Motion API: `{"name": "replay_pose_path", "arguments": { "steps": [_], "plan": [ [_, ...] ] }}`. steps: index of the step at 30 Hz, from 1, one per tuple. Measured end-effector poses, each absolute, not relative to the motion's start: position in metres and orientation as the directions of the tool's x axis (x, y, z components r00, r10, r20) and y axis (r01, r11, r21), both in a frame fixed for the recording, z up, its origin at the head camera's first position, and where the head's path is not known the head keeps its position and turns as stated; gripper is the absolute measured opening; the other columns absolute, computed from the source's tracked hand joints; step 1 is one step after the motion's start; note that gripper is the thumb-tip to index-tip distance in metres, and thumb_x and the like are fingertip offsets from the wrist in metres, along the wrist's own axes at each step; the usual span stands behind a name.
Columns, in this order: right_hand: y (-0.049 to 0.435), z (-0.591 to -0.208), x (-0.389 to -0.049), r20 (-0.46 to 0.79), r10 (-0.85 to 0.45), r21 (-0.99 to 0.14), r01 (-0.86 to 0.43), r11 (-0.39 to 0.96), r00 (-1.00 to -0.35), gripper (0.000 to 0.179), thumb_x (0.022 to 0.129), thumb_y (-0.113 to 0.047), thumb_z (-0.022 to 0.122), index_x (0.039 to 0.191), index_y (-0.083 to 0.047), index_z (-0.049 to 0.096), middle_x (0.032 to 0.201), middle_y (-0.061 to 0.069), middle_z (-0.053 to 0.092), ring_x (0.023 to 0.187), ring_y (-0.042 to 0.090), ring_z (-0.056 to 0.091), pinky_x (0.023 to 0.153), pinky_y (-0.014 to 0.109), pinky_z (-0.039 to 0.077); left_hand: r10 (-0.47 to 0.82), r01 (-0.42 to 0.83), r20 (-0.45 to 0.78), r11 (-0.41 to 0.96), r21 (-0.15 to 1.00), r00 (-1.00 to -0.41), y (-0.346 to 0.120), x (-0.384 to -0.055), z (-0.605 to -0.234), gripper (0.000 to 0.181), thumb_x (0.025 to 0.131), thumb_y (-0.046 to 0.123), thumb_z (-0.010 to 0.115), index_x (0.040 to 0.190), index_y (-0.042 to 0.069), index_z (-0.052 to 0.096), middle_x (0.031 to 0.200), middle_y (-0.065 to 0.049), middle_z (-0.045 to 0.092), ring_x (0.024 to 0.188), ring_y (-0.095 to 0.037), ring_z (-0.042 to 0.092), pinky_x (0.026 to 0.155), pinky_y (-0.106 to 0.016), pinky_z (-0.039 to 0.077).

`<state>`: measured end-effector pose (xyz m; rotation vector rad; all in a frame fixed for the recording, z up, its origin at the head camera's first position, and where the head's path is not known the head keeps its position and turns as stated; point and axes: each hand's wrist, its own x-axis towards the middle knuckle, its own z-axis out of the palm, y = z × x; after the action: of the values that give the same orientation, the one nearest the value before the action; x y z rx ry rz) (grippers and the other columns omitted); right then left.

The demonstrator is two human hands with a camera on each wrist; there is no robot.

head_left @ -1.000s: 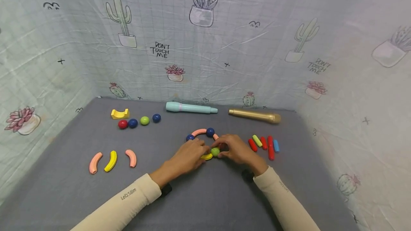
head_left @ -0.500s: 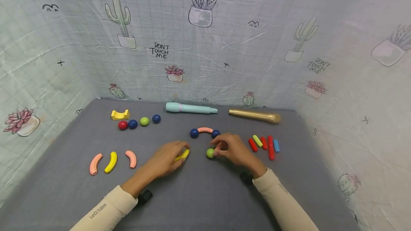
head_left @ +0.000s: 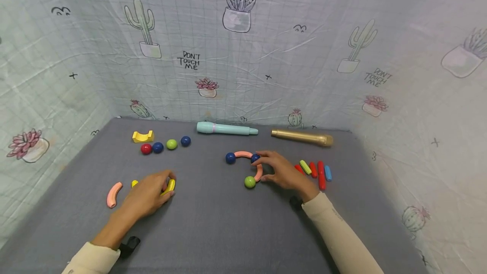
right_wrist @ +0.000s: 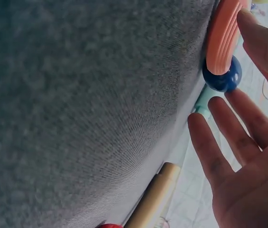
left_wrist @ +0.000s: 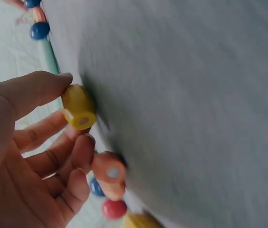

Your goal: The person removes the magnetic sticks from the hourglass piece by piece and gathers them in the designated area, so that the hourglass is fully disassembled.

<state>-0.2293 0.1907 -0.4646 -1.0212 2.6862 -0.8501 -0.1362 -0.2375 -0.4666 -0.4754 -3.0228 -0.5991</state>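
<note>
My left hand [head_left: 146, 193] pinches a yellow curved stick [head_left: 170, 186] between thumb and fingers, low over the cloth at the left; in the left wrist view the yellow stick [left_wrist: 79, 107] shows its round end. Below those fingers lies a pink curved stick [left_wrist: 109, 168], hidden in the head view. My right hand [head_left: 284, 173] is spread beside an arc of joined pieces: a blue ball [head_left: 230, 158], a pink stick [head_left: 243, 154], another blue ball [head_left: 255, 157], a second pink stick [head_left: 259, 172] and a green ball [head_left: 250, 182]. Its thumb is by the second pink stick.
A pink curved stick [head_left: 113, 194] and a partly covered yellow stick [head_left: 135, 183] lie at left. Behind them are several balls and a yellow cradle block [head_left: 143, 137]. A teal microphone [head_left: 227, 128] and gold microphone [head_left: 302, 137] lie at back; short red sticks [head_left: 321, 175] at right.
The left hand has pulled the yellow stick off the ring and carried it left toward the loose sticks. The right hand has loosened from the green ball end; the arc now lies with an open side.
</note>
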Motion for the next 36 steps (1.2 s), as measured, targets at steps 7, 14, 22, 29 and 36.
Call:
{"name": "replay_pose_path", "arguments": {
  "steps": [7, 14, 22, 29, 36],
  "plan": [
    [0.182, -0.466, -0.229, 0.108, -0.645, -0.526, -0.594, 0.609, -0.756, 0.051, 0.084, -0.016, 0.091, 0.132, -0.015, 0.074, 0.146, 0.017, 0.056, 0.137, 0.036, 0.055, 0.112, 0.058, 0.048, 0.254, 0.274, 0.112, 0.935, 0.227, -0.961, -0.254, -0.132, -0.461, 0.039, 0.087, 0.019, 0.088, 0.118, 0.002, 0.072, 0.091, -0.006, 0.062, 0.087, -0.025, 0.057, 0.075, -0.044, 0.05],
    [0.176, -0.466, -0.223, 0.104, -0.615, -0.527, -0.568, 0.632, -0.781, 0.047, 0.082, -0.015, 0.093, 0.127, -0.016, 0.077, 0.12, 0.01, 0.059, 0.105, 0.027, 0.06, 0.087, 0.036, 0.049, 0.295, 0.343, 0.213, 0.908, 0.24, -0.931, -0.215, -0.138, -0.451, 0.043, 0.087, 0.021, 0.088, 0.125, 0.005, 0.073, 0.105, -0.013, 0.064, 0.097, -0.031, 0.058, 0.082, -0.049, 0.05],
    [0.168, -0.469, -0.218, 0.135, -0.617, -0.51, -0.588, 0.628, -0.775, 0.035, 0.085, -0.017, 0.091, 0.117, -0.018, 0.079, 0.105, 0.007, 0.06, 0.09, 0.024, 0.057, 0.077, 0.029, 0.043, 0.469, 0.492, 0.156, 0.797, 0.349, -0.87, -0.141, -0.156, -0.457, 0.049, 0.091, 0.029, 0.087, 0.134, 0.013, 0.07, 0.118, -0.006, 0.064, 0.107, -0.023, 0.06, 0.09, -0.046, 0.054],
    [0.161, -0.47, -0.214, 0.13, -0.62, -0.471, -0.598, 0.648, -0.774, 0.03, 0.086, -0.019, 0.09, 0.114, -0.02, 0.08, 0.106, 0.003, 0.061, 0.09, 0.019, 0.057, 0.077, 0.029, 0.045, 0.544, 0.532, 0.102, 0.735, 0.421, -0.833, -0.106, -0.176, -0.469, 0.036, 0.092, 0.028, 0.086, 0.124, 0.018, 0.073, 0.116, -0.004, 0.063, 0.1, -0.018, 0.06, 0.085, -0.041, 0.052],
    [0.157, -0.468, -0.208, 0.123, -0.613, -0.444, -0.595, 0.67, -0.781, 0.03, 0.086, -0.02, 0.09, 0.114, -0.019, 0.08, 0.101, 0.004, 0.06, 0.084, 0.018, 0.055, 0.075, 0.028, 0.044, 0.553, 0.533, 0.087, 0.734, 0.421, -0.829, -0.102, -0.187, -0.474, 0.021, 0.093, 0.027, 0.084, 0.11, 0.017, 0.075, 0.105, 0.0, 0.062, 0.085, -0.012, 0.052, 0.075, -0.03, 0.044]
  ]
}}
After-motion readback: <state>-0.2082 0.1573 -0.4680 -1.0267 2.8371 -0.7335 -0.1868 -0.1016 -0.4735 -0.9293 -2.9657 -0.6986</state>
